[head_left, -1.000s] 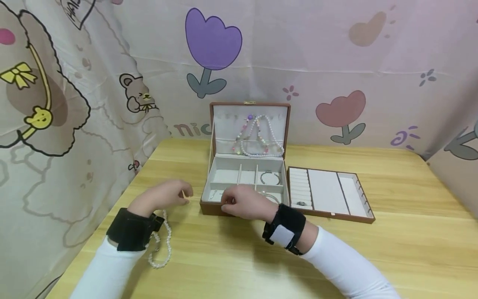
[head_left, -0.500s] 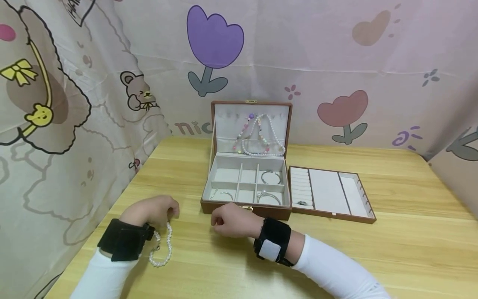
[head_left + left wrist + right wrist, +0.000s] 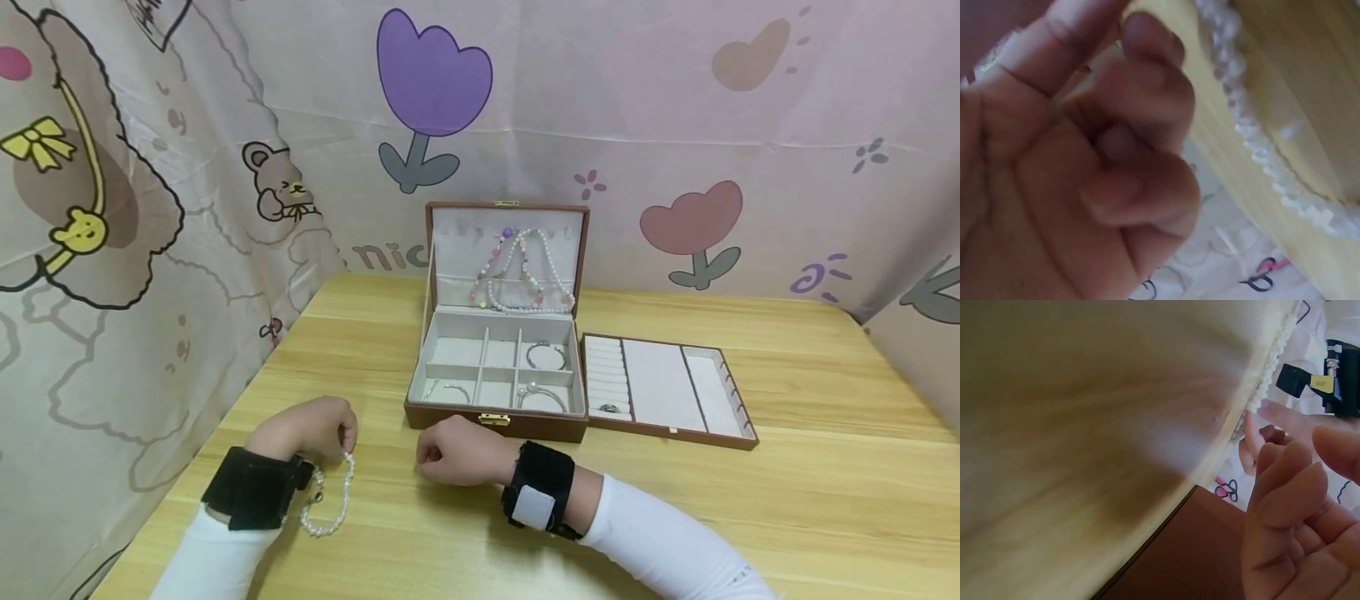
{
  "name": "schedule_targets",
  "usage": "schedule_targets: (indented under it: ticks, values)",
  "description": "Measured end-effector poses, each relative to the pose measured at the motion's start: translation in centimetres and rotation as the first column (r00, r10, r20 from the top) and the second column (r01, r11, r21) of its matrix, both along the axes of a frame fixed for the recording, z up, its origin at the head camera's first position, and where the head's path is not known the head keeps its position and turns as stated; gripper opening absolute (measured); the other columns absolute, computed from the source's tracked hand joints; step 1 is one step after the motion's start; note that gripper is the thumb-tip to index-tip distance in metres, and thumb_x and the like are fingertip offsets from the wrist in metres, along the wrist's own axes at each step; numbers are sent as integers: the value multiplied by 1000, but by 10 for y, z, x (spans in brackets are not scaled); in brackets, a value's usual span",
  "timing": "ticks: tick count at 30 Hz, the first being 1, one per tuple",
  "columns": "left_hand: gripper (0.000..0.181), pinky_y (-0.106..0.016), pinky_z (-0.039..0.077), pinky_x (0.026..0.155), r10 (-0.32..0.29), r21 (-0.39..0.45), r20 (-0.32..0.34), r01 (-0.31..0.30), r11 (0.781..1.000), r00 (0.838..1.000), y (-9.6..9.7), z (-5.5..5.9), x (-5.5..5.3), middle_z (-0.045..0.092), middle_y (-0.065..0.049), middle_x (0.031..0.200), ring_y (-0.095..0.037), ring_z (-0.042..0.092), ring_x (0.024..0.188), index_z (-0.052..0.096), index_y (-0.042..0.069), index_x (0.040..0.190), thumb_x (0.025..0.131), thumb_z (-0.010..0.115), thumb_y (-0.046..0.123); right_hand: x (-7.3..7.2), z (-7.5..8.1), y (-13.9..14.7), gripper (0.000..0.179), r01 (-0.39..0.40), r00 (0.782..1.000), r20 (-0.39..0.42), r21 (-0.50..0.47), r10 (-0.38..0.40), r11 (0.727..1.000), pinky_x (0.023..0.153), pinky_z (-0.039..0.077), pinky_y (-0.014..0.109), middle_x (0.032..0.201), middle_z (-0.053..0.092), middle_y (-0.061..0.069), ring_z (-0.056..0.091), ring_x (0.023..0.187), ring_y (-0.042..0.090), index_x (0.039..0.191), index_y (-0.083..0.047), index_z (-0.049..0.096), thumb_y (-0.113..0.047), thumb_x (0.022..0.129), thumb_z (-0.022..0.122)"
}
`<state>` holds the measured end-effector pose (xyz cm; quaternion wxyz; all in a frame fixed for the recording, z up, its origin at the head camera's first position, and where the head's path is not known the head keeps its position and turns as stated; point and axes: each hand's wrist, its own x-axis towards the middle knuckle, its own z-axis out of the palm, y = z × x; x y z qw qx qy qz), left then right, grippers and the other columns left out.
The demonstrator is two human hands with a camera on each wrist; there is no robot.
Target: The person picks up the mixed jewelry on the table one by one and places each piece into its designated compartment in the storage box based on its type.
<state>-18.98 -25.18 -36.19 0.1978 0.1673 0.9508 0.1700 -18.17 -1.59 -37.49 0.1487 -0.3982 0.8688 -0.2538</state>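
Note:
My left hand pinches one side of a small white pearl necklace at the table's left. The rest of its loop hangs or lies below the fingers, a small metal piece showing on it. In the left wrist view the pearl strand runs beside the curled fingers; the pinch itself is hard to see there. My right hand hovers just in front of the jewelry box, its fingers loosely curled around nothing. The right wrist view shows its thumb apart from the fingers.
Inside the raised lid hang a bead necklace and a pearl necklace. Several compartments hold bracelets and other silvery jewelry. A divided tray with a ring lies right of the box. Patterned cloth hangs behind.
My left hand has come down and back to the pearl necklace and now lifts its near-finger end slightly. The right hand has withdrawn from over the box, toward me and slightly left.

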Motion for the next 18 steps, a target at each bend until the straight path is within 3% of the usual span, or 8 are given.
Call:
schedule_targets:
  ticks: [2,5,10,13,18]
  values:
    - [19,-22,39,56,-70,29,-39,71,997,997,5,2,-1,52,3,68,-10,45,62,61,10,61,61,63,-9,-1,0,1,7,7,1000,0,-3,-7,1000,59,38,10,67,52,-9,43,58,-2,85,-11,67,-15,85,62]
    - [19,-21,39,59,-164,59,-80,169,984,983,15,9,0,54,6,69,-7,45,64,61,14,63,65,63,-5,-1,0,1,22,22,999,28,5,-22,1000,60,41,11,69,57,-8,46,58,-3,101,-7,66,-22,86,63]
    - [17,-19,39,60,-262,66,-128,272,960,956,37,23,0,53,10,68,-3,45,64,56,17,69,75,63,3,-2,1,3,43,45,995,88,5,-45,999,59,43,13,73,62,-5,50,59,-2,121,-5,57,-29,86,64]
    - [14,-19,39,60,-317,82,-153,331,940,936,49,29,0,53,10,71,-2,45,66,56,17,73,79,63,6,-2,0,6,36,57,990,128,-28,-53,998,53,41,14,66,57,-7,48,54,-1,115,-8,60,-28,86,64]
    - [12,-19,41,60,-351,126,-154,371,920,924,64,35,-3,53,9,71,-3,46,66,56,17,77,81,62,8,-3,-1,15,11,64,981,190,-110,-42,992,46,34,15,55,47,-9,43,45,1,86,-13,62,-24,88,62]
